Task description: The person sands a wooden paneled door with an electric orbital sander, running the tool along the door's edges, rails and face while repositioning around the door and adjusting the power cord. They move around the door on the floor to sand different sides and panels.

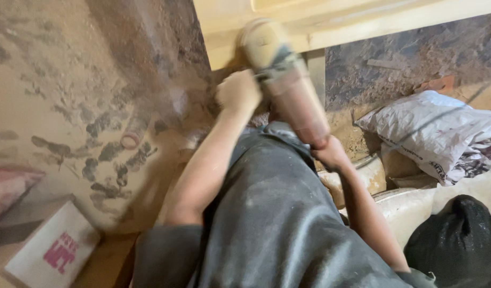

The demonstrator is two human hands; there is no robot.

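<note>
Head view looked down over your dark, dusty shirt at both arms stretched forward. Your left hand (238, 92) was closed in a fist beside the front of a dust-caked power sander (285, 80), apparently on a side grip, though the grip itself was hidden behind your knuckles. Your right hand (328, 153) wrapped the rear end of the tool's reddish body — only the back of the hand showed, so you could not see the fingers. The sander's head pressed up against a pale wooden panel (357, 21) at the top of the frame, where motion blur smeared its outline and the disc could not be made out.

To your left lay a sawdust-covered floor (53, 96) with a small ring-shaped object (131, 140) half buried in dust. A white board with pink markings (51, 248) was cut off at the lower left corner. On your right sat a crumpled white sack (437, 130) and a black bag (459, 240) — both partly out of frame.
</note>
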